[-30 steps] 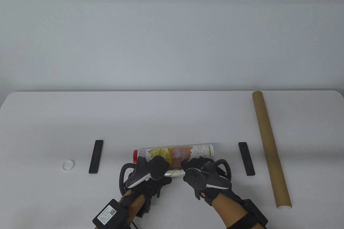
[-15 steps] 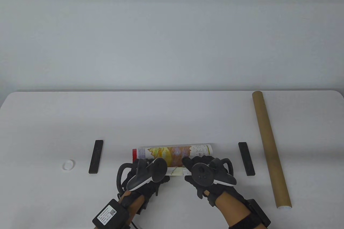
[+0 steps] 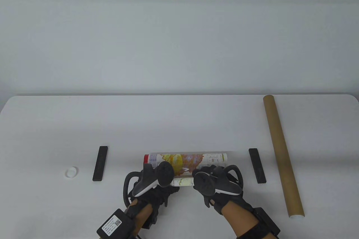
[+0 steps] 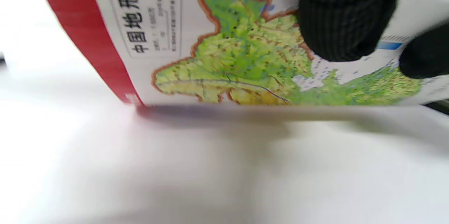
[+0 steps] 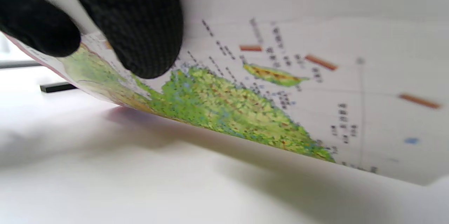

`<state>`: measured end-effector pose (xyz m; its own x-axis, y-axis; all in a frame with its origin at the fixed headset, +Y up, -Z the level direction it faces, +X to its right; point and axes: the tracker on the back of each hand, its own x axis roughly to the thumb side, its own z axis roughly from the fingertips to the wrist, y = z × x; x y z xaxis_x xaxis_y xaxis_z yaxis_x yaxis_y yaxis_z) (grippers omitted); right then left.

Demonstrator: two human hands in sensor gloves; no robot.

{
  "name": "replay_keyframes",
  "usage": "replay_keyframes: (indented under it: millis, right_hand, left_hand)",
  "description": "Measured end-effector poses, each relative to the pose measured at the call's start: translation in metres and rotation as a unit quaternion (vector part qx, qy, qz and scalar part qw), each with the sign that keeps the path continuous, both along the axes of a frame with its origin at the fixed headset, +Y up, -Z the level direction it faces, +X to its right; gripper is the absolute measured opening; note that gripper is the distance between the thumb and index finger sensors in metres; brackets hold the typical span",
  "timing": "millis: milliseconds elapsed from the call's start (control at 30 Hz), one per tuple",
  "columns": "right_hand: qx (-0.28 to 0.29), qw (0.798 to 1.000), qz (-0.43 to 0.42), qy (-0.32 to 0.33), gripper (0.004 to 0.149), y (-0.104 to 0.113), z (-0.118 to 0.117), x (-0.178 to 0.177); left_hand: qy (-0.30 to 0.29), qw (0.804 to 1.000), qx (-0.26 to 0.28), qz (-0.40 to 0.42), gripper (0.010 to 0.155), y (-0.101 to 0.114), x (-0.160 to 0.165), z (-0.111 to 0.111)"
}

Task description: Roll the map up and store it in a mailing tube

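Observation:
The map [image 3: 193, 161] lies as a loose roll across the table's front middle, with a red band at its left end. My left hand [image 3: 156, 180] grips the roll's left part; in the left wrist view its fingers [image 4: 343, 17] press on the printed map [image 4: 228, 59]. My right hand [image 3: 209, 178] grips the right part; in the right wrist view its fingers [image 5: 140, 24] pinch the map's sheet [image 5: 263, 104]. A strip of the map's near edge [image 3: 183, 182] shows between the hands. The brown mailing tube [image 3: 282, 155] lies on the table at the right, with its open end toward me.
Two black bars lie flat on either side of the roll, one at the left [image 3: 100, 163] and one at the right [image 3: 257, 165]. A small white cap [image 3: 71, 171] lies at the far left. A black bar [image 5: 58, 87] also shows in the right wrist view.
The roll has shifted slightly to the right between my hands. Both hands stayed on it and turned a little, and more of the near edge now shows.

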<state>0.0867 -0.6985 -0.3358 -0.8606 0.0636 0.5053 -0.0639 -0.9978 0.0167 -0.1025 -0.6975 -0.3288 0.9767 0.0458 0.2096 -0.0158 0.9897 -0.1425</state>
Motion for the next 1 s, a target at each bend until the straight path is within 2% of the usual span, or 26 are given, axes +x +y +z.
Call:
replay_keyframes:
  millis: [167,233,300,400,500,600,700,800,867,967,1000]
  right_hand:
    - [-0.1,0.99,-0.099,-0.016,0.047,-0.004,-0.011,0.013]
    - [-0.118,0.985,-0.125,-0.007,0.046,-0.006,-0.013,0.016]
    - [-0.109,0.987,-0.121,-0.003,0.048,-0.006,-0.011,0.016]
    - [-0.044,0.996,-0.075,0.004,0.054,-0.001,-0.005,0.012]
    - [0.016,0.999,-0.037,0.018,0.06,0.005,0.004,0.006]
    - [0.105,0.993,0.038,0.027,0.068,0.013,0.016,-0.004]
    - [0.154,0.986,0.05,0.033,0.07,0.013,0.022,-0.01]
    - [0.171,0.983,0.054,0.025,0.066,0.011,0.023,-0.012]
    - [0.162,0.985,0.051,0.023,0.058,0.011,0.021,-0.011]
    - [0.135,0.99,0.034,0.017,0.051,0.009,0.016,-0.007]
    - [0.105,0.994,0.027,0.013,0.05,0.007,0.012,-0.005]
  left_hand:
    - [-0.017,0.991,0.132,-0.011,0.061,0.011,0.008,0.014]
    - [-0.026,0.986,0.161,-0.021,0.058,0.013,0.008,0.015]
    - [-0.029,0.985,0.17,-0.019,0.054,0.012,0.007,0.015]
    - [-0.024,0.99,0.14,-0.012,0.052,0.01,0.005,0.011]
    - [-0.011,0.996,0.089,0.014,0.052,0.008,0.001,0.005]
    - [0.011,0.998,0.045,0.052,0.052,0.007,-0.006,-0.001]
    - [0.028,0.995,0.0,0.096,0.055,0.006,-0.015,-0.006]
    - [0.029,0.991,-0.04,0.124,0.054,0.003,-0.019,-0.008]
    - [0.012,0.991,-0.039,0.126,0.053,0.002,-0.019,-0.008]
    - [-0.016,0.995,-0.001,0.103,0.055,0.003,-0.013,-0.004]
    - [-0.025,0.997,0.028,0.074,0.056,0.005,-0.009,-0.001]
